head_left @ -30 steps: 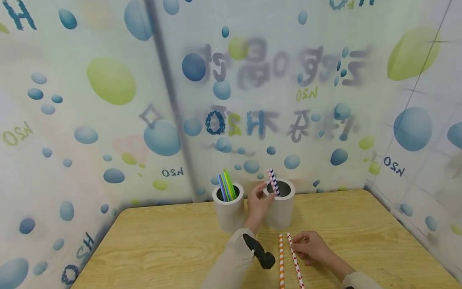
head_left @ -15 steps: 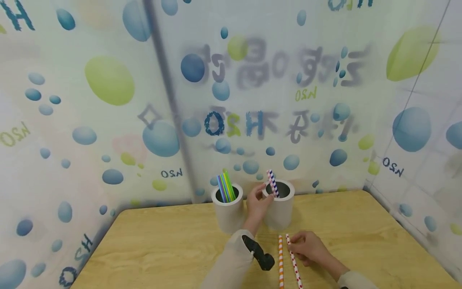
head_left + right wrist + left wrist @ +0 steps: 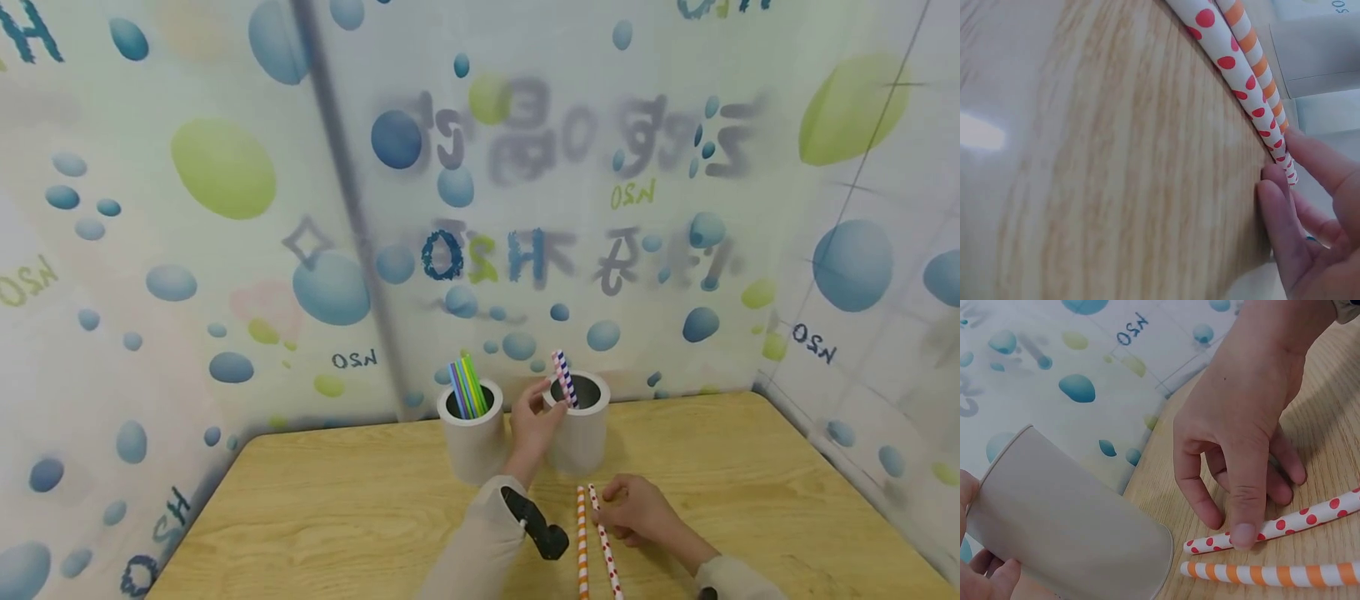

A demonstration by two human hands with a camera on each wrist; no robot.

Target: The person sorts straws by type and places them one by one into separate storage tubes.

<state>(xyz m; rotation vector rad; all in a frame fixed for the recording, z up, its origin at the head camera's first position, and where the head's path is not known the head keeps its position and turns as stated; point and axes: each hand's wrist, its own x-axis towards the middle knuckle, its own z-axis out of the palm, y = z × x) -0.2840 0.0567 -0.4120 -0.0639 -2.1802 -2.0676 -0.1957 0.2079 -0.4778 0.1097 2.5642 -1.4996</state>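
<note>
My left hand (image 3: 534, 429) holds the rim of the right white cup (image 3: 587, 442); its fingertips lie along the wall in the left wrist view. Two striped straws (image 3: 566, 379), one pink and one dark blue, lean in that cup beside my fingers. Lower down, my right hand (image 3: 637, 510) pinches a red-dotted straw (image 3: 609, 562) near its far end, thumb on one side and fingers on the other in the right wrist view. The straw lies on the table, close beside an orange-striped straw (image 3: 582, 542) and roughly parallel to it.
To the left of my left hand stands another white cup (image 3: 474, 454) holding several plain coloured straws (image 3: 468, 387). Behind the wooden table (image 3: 337, 500) rises a wall sheet (image 3: 420, 333) printed with blue and green drops.
My right hand has moved slightly left, and the red-dotted straw has shifted with it, narrowing its gap to the orange-striped one. My left hand stays at the right cup.
</note>
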